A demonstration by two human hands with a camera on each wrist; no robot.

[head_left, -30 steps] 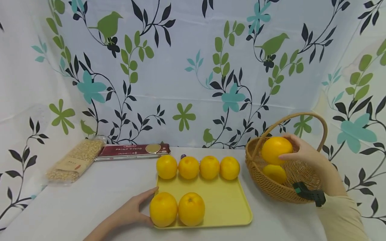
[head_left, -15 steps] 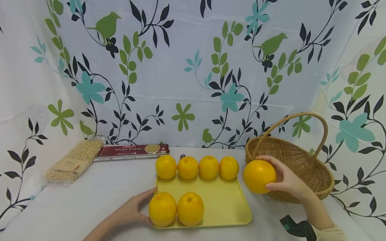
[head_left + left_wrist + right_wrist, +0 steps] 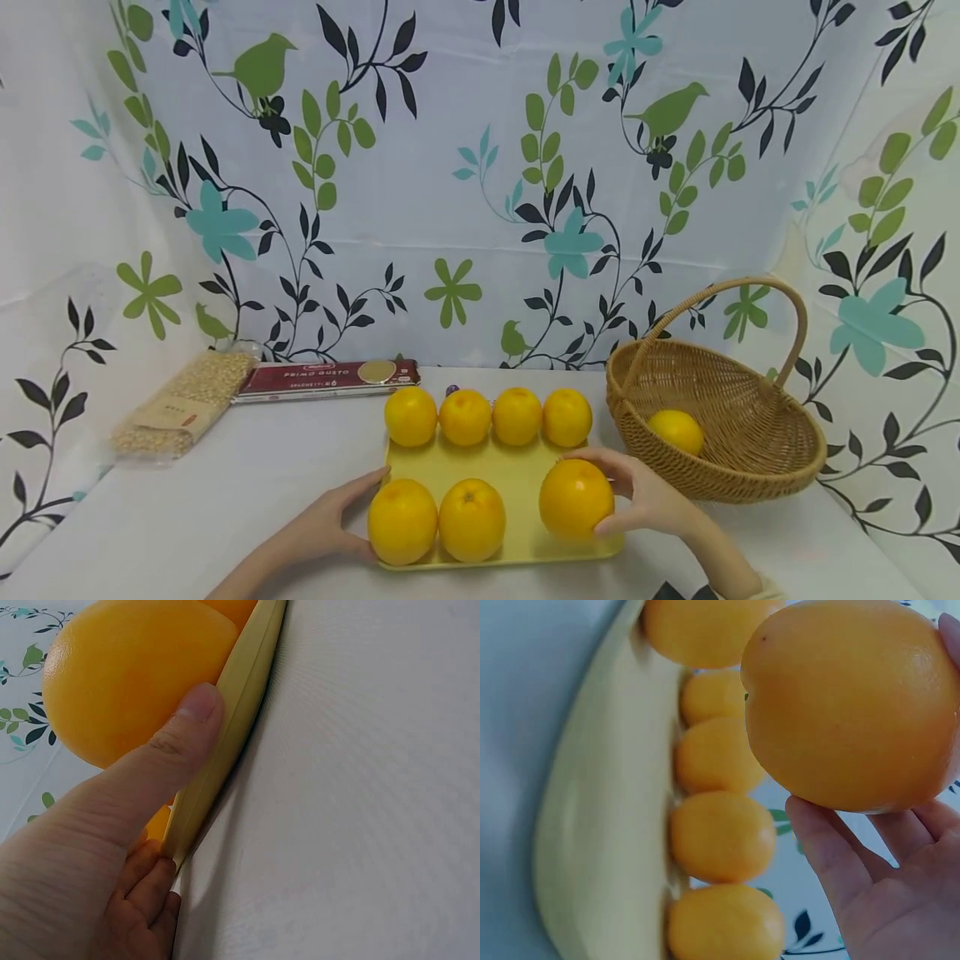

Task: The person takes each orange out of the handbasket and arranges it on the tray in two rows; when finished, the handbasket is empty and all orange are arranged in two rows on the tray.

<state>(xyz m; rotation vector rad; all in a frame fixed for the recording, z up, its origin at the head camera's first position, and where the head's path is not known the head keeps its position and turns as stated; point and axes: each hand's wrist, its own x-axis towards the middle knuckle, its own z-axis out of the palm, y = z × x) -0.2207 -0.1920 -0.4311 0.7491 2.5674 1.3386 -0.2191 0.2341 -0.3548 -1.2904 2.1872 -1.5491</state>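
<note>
My right hand (image 3: 637,496) holds a large orange (image 3: 576,500) over the front right part of a yellow tray (image 3: 525,533). In the right wrist view, its fingers and thumb lie round this orange (image 3: 855,705), which looks lifted above the tray. At the tray's left edge, my left hand (image 3: 330,521) rests with thumb and fingers spread, beside the front left orange (image 3: 402,522). The left thumb (image 3: 187,727) lies against the tray rim, close to that orange. A second large orange (image 3: 472,520) stands next to it. Several smaller oranges (image 3: 465,417) line the tray's back edge.
A wicker basket (image 3: 727,467) with a tall handle stands tilted to the right of the tray, one orange (image 3: 677,432) inside. Behind on the left lie a bag of beige grains (image 3: 187,400) and a red spaghetti packet (image 3: 322,381). A patterned cloth (image 3: 450,167) hangs at the back.
My right hand has carried the orange out of the basket, leftward and nearer, to over the tray's front right. The left hand has stayed at the tray edge.
</note>
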